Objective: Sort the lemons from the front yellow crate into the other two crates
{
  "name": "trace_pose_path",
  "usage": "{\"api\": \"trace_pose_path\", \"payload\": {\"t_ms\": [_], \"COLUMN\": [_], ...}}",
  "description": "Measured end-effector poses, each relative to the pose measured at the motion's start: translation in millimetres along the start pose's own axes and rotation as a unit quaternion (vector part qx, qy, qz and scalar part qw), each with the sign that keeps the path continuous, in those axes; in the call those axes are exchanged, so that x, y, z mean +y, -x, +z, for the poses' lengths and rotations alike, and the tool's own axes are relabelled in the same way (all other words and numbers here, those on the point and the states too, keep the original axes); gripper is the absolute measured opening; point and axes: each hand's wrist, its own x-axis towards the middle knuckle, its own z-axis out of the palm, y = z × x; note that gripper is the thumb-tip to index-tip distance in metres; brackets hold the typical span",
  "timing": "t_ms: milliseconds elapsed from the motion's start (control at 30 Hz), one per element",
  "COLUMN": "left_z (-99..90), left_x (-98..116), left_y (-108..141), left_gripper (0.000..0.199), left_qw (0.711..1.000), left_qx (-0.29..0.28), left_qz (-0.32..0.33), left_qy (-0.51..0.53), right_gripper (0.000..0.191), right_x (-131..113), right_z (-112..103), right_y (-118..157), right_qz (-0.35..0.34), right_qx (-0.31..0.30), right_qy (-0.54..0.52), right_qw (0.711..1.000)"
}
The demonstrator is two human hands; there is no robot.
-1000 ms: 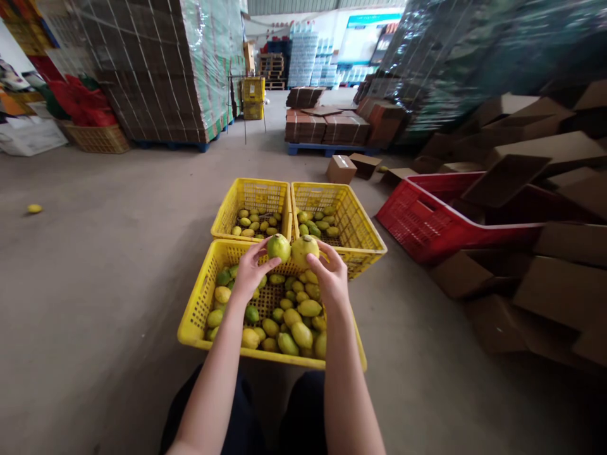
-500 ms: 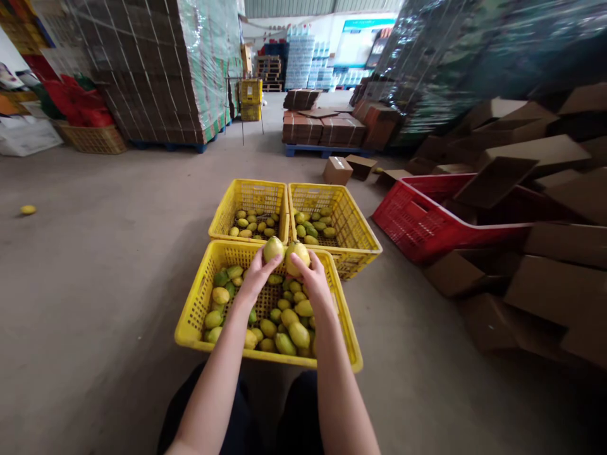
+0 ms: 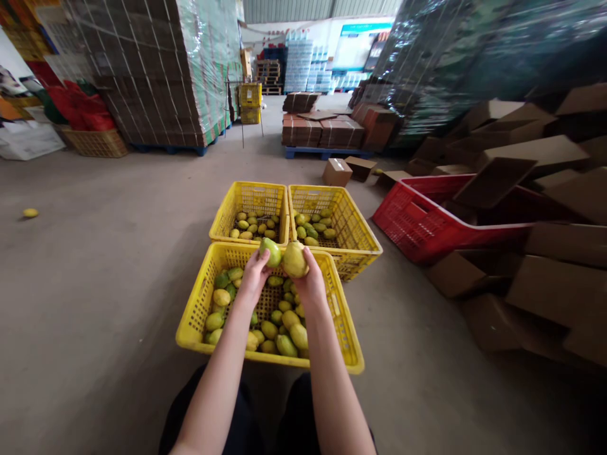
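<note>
Grasping a green fruit (image 3: 272, 252) in the left hand (image 3: 253, 279) and a yellow fruit (image 3: 294, 260) in the right hand (image 3: 313, 282), ideally keeping finger pressure light and the skins well exposed, holding both side by side above the near crate (image 3: 279, 359) of loose fruit (image 3: 290, 320), and facing two far crates (image 3: 227, 205) (image 3: 358, 258) just beyond.

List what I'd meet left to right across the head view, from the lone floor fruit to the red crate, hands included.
Lone fruit on the floor → left hand holding a green fruit → right hand holding a yellow fruit → red crate.
</note>
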Motion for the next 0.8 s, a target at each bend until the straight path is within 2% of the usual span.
{"api": "trace_pose_path", "payload": {"t_ms": [200, 333, 433, 533, 633, 800], "left_z": [-3.0, 0.6, 3.0, 2.9, 0.6, -4.1], "left_x": [2, 3, 0, -3, -3, 2], "left_y": [-7, -10, -10, -9, -10, -11], "left_gripper": [0.022, 0.013, 0.007, 0.015, 0.011, 0.027], "left_qw": [0.992, 0.986, 0.988, 0.991, 0.988, 0.988], "left_qx": [0.071, 0.100, 0.086, 0.067, 0.082, 0.096], "left_qz": [-0.059, -0.085, -0.077, -0.071, -0.105, -0.105], "left_qy": [0.082, 0.103, 0.099, 0.088, 0.074, 0.054], "right_gripper": [0.038, 0.039, 0.034, 0.028, 0.026, 0.018], "right_x": [1, 1, -2, -6, -8, -5], "right_z": [-9, -8, -6, -4, -2, -5], "right_y": [-7, -6, -1, 3, 5, -1], "right_qz": [0.031, 0.039, 0.036, 0.097, 0.151, 0.125], "right_qx": [0.031, 0.034, 0.027, 0.012, -0.011, 0.046], "right_qy": [-0.019, -0.040, -0.035, -0.019, -0.021, -0.057], "right_qw": [0.999, 0.998, 0.998, 0.995, 0.988, 0.989]}}
